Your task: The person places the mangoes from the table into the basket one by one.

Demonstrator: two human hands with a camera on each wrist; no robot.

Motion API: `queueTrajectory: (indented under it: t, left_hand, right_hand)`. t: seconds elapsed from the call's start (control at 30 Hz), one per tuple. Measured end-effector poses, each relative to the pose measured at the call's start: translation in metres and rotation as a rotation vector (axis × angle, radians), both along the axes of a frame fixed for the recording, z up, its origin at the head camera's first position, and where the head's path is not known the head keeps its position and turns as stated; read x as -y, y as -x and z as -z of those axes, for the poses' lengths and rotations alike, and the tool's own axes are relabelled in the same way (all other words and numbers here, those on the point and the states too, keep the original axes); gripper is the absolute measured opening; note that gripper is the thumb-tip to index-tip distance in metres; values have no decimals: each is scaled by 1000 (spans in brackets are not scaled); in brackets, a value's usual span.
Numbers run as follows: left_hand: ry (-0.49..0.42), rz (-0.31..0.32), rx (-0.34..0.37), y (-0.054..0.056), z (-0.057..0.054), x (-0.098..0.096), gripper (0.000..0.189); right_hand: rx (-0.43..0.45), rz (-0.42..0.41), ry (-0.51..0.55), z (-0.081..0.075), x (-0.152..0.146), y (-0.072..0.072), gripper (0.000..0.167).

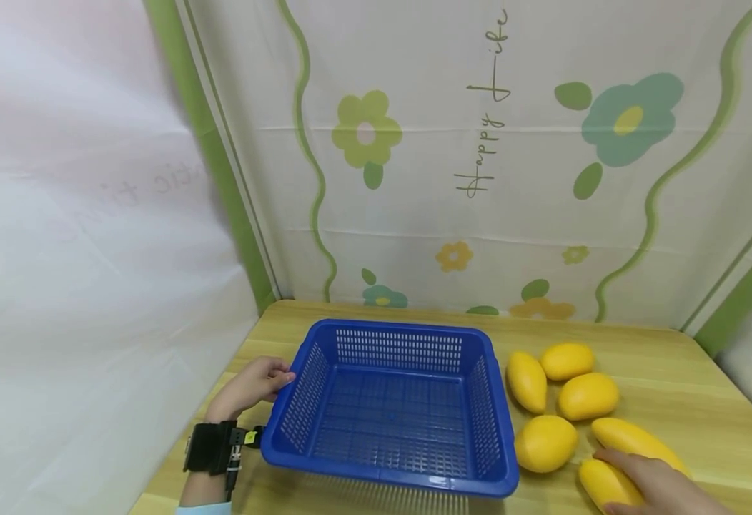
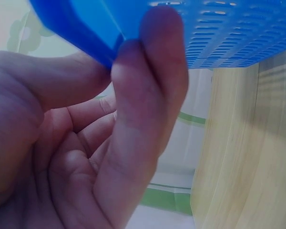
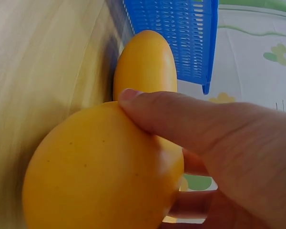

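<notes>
Mango: right of the basket.
Right hand: we grip the mango between thumb and fingers, seemingly against rolling.
Left hand: we pinch the basket's rim, apparently to steady it.

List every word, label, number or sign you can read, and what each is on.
"Happy Life": back curtain, running sideways.
Left curtain: faint backward lettering, perhaps "tic ti"; the rest is unreadable.
Yellow tag by the left wrist: any marking is too small.
Basket, fruit: none readable.

Six fruits (all yellow), one basket, two hands
</notes>
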State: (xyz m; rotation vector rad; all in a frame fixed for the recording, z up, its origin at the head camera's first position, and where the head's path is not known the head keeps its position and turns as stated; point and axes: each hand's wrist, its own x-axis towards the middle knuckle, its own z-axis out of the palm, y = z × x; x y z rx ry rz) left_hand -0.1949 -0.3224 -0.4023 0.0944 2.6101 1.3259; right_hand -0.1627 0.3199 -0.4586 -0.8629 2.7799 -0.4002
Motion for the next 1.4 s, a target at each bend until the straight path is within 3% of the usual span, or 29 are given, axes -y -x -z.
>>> queueTrajectory:
  t: [0.3,0.57,0.97,1.17,1.4]
  left_hand:
    - [-6,-10,17,-1,-2,-1,21]
    - [-18,5,16,0,-3,-2,21]
    - [-8,10,20,-3,-2,-2,20]
    - [-38,29,23,-1,-3,0,21]
    - [-54,46,21,-1,-2,2,23]
  right_hand:
    - [49,33,27,0,-2,-7,56]
    - [31,-9,145,11,-13,-10,47]
    - [148,156,54,6,-3,-14,56]
    - [218,317,35,0,9,-16,64]
    - [197,369,50,-7,11,-19,66]
